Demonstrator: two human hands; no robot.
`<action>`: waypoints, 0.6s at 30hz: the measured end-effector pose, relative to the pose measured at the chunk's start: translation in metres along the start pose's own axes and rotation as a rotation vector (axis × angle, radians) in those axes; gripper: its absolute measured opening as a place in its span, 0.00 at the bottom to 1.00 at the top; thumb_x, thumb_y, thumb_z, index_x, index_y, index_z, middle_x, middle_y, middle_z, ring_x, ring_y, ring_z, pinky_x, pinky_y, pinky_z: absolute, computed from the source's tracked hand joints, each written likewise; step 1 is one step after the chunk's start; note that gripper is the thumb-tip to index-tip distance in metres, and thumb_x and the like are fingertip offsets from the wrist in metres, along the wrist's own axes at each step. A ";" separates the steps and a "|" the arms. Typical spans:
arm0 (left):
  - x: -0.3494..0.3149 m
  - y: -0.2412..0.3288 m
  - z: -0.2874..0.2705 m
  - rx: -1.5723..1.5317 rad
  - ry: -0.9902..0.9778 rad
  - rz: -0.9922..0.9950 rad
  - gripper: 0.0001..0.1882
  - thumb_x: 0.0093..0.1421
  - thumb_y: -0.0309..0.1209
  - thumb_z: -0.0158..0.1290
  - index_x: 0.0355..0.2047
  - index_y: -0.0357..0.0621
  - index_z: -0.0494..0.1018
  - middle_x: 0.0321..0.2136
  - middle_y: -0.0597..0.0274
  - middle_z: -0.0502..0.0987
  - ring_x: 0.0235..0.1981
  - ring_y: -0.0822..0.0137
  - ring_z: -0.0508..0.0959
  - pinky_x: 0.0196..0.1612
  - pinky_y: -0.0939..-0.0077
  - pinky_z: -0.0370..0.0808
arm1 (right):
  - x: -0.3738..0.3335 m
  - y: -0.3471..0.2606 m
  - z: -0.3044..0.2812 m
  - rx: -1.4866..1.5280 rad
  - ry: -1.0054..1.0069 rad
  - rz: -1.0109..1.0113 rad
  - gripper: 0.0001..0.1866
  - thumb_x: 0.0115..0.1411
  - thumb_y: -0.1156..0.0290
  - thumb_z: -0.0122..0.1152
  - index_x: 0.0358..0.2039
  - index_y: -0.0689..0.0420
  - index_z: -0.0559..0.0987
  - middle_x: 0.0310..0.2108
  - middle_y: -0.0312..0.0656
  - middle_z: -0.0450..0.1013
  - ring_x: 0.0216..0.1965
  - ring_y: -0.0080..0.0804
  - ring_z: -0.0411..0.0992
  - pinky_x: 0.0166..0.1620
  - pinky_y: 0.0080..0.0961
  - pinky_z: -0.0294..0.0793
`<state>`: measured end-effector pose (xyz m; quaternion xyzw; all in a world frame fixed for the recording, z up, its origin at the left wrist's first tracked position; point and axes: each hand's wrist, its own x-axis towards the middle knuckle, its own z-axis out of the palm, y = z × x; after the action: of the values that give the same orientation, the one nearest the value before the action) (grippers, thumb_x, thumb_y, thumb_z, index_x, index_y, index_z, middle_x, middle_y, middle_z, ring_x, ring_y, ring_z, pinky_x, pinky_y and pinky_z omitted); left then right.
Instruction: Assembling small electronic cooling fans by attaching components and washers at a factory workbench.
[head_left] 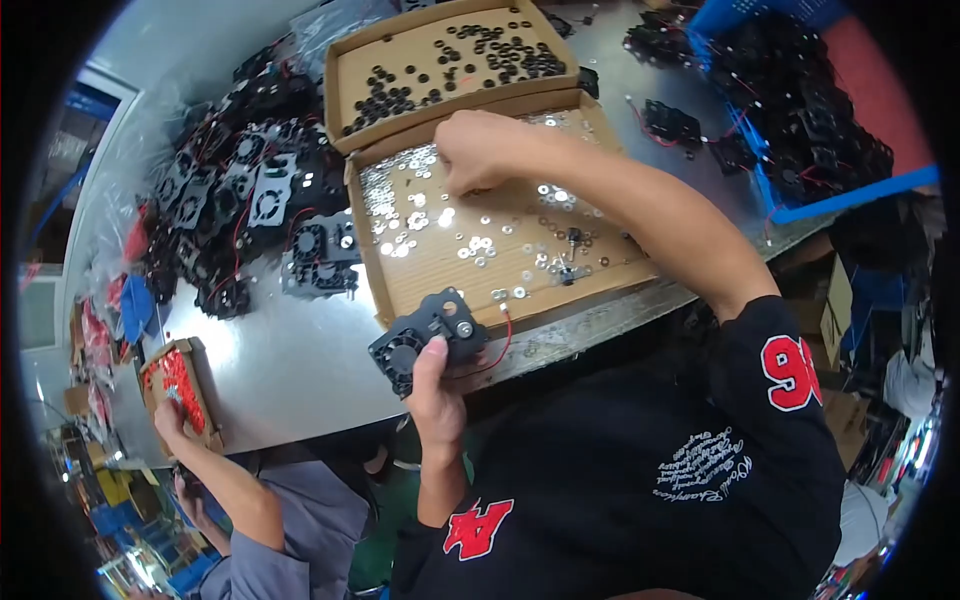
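Observation:
My left hand (436, 392) grips a black fan unit (428, 336) at its near edge, thumb pressed on top. The unit has a round fan on one side, a metal washer-like disc on the other, and a thin red wire with a white plug. It is held just over the near left corner of a shallow cardboard box (425, 290). Inside that box lie many small metal washers (478, 247) and a few small dark parts (570, 268). My right hand (476, 152) reaches into its far side with fingers curled down; what they pinch is hidden.
Behind stands a cardboard tray (350, 75) with black rings. Many fan units (245, 175) are piled at left, and others fill a blue crate (850, 192) at right. At lower left, a co-worker's hand (170, 418) reaches into a box of red parts (205, 405).

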<state>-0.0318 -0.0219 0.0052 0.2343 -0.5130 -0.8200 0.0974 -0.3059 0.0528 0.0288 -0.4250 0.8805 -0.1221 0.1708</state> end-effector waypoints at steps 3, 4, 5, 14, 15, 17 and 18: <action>0.002 0.001 0.001 0.003 -0.006 -0.019 0.20 0.63 0.37 0.44 0.48 0.35 0.73 0.36 0.56 0.80 0.34 0.63 0.80 0.36 0.67 0.77 | -0.007 0.006 0.003 -0.093 0.019 -0.144 0.12 0.45 0.68 0.59 0.20 0.67 0.79 0.23 0.59 0.76 0.28 0.58 0.76 0.37 0.42 0.77; 0.002 0.001 0.001 0.012 -0.025 -0.009 0.20 0.63 0.37 0.44 0.49 0.35 0.72 0.36 0.56 0.80 0.34 0.62 0.80 0.36 0.67 0.77 | -0.010 0.008 0.003 -0.165 0.071 -0.160 0.12 0.45 0.69 0.58 0.20 0.67 0.79 0.23 0.59 0.75 0.29 0.58 0.76 0.37 0.43 0.77; 0.003 0.000 0.002 0.022 -0.041 0.000 0.21 0.63 0.38 0.45 0.49 0.35 0.72 0.36 0.56 0.79 0.34 0.62 0.80 0.36 0.67 0.77 | -0.014 0.011 0.004 -0.236 0.122 -0.176 0.11 0.45 0.69 0.58 0.20 0.66 0.79 0.23 0.59 0.75 0.30 0.58 0.76 0.38 0.44 0.77; 0.004 0.007 0.018 -0.034 -0.158 0.004 0.17 0.67 0.31 0.44 0.50 0.33 0.73 0.40 0.58 0.80 0.37 0.69 0.79 0.39 0.75 0.77 | -0.105 0.002 0.004 0.722 0.241 -0.035 0.09 0.51 0.75 0.64 0.35 0.62 0.83 0.25 0.38 0.78 0.27 0.23 0.75 0.31 0.21 0.73; 0.004 0.006 0.014 -0.011 -0.197 0.029 0.17 0.67 0.31 0.44 0.50 0.33 0.73 0.39 0.58 0.79 0.38 0.69 0.79 0.40 0.75 0.77 | -0.120 -0.010 0.004 0.830 0.207 -0.033 0.10 0.53 0.77 0.63 0.37 0.62 0.84 0.26 0.36 0.79 0.28 0.19 0.75 0.31 0.20 0.73; 0.007 0.007 0.019 0.003 -0.178 0.008 0.17 0.67 0.31 0.44 0.50 0.33 0.73 0.39 0.58 0.79 0.38 0.69 0.79 0.41 0.75 0.77 | -0.145 -0.025 0.011 0.831 0.248 -0.154 0.10 0.53 0.79 0.64 0.37 0.62 0.84 0.27 0.39 0.79 0.28 0.24 0.76 0.31 0.21 0.73; 0.007 0.008 0.022 0.022 -0.172 -0.010 0.17 0.67 0.31 0.44 0.49 0.33 0.73 0.39 0.58 0.79 0.38 0.69 0.79 0.41 0.75 0.77 | -0.152 -0.030 0.011 0.772 0.316 -0.260 0.10 0.52 0.81 0.65 0.36 0.62 0.85 0.27 0.40 0.79 0.27 0.26 0.77 0.31 0.21 0.73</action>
<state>-0.0494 -0.0106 0.0180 0.1666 -0.5272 -0.8319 0.0466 -0.1914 0.1537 0.0593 -0.4137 0.7247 -0.5262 0.1635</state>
